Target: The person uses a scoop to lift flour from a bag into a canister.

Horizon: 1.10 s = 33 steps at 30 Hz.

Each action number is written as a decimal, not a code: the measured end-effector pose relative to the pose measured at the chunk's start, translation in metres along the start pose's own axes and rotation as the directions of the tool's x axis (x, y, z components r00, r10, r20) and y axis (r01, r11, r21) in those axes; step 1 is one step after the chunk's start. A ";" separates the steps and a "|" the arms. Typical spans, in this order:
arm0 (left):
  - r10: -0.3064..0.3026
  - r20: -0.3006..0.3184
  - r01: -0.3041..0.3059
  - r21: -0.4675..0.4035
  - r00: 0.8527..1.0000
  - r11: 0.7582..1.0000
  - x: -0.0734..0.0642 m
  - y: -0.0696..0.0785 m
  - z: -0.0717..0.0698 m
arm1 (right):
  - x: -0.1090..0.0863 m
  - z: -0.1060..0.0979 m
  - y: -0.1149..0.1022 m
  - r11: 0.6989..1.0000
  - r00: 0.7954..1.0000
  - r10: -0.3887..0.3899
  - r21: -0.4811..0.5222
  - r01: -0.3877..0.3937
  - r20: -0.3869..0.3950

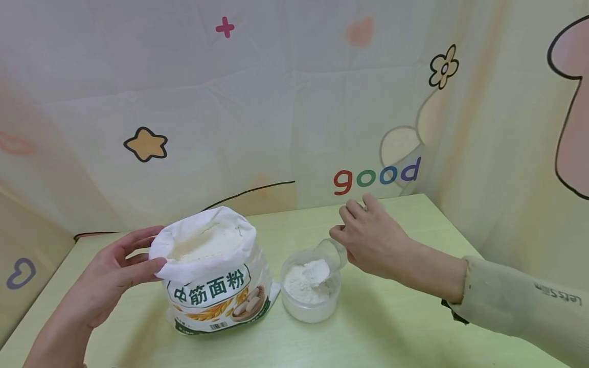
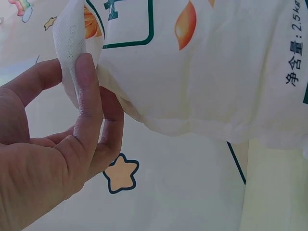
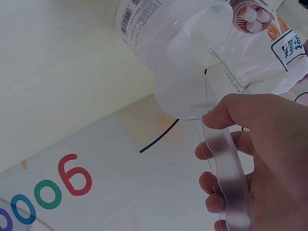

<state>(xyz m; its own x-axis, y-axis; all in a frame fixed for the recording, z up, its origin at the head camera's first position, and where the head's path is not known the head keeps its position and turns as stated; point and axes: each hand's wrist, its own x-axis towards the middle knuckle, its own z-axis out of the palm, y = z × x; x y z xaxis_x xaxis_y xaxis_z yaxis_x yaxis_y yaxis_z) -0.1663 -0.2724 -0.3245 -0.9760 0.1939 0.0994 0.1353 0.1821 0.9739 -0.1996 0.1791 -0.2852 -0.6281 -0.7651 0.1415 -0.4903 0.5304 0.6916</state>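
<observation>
An open white paper bag of flour (image 1: 184,268) stands left of centre, its rim folded outward. My left hand (image 1: 117,266) pinches that rim (image 2: 70,48) between thumb and fingers. Right of the bag, a clear round tub (image 1: 310,311) holds white flour (image 1: 296,283). My right hand (image 1: 375,237) grips the handle (image 3: 224,163) of a clear plastic scoop (image 1: 338,250). Its bowl tilts down over the tub's far right rim, with a heap of flour (image 1: 317,271) at its mouth.
The pale green table (image 1: 391,327) stretches in front and to the right. Close behind it hangs a printed cloth backdrop (image 1: 257,128) with a star and coloured letters, and cloth also encloses both sides.
</observation>
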 end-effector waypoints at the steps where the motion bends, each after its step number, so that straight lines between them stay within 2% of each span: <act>1: 0.001 0.000 -0.001 -0.001 1.000 1.000 0.000 0.000 0.000 | 0.000 -0.001 0.000 1.000 1.000 -0.003 -0.003 0.003 0.007; 7: -0.009 -0.004 0.009 -0.003 1.000 1.000 0.000 0.000 0.000 | -0.001 -0.004 -0.002 1.000 1.000 -0.015 -0.011 0.016 0.027; 23: -0.005 0.003 0.005 -0.008 1.000 1.000 0.000 0.000 0.000 | 0.000 -0.008 -0.003 0.999 1.000 -0.009 -0.039 0.009 0.020; 33: 0.007 0.007 -0.007 -0.006 1.000 1.000 0.000 -0.001 0.000 | 0.001 -0.005 0.000 1.000 1.000 0.021 -0.001 -0.021 0.022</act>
<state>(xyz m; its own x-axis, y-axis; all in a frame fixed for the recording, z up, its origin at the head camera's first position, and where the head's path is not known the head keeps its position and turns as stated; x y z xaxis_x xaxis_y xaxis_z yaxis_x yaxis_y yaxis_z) -0.1666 -0.2727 -0.3250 -0.9737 0.2022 0.1048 0.1411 0.1746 0.9745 -0.1974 0.1762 -0.2812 -0.6514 -0.7457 0.1401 -0.4763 0.5456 0.6896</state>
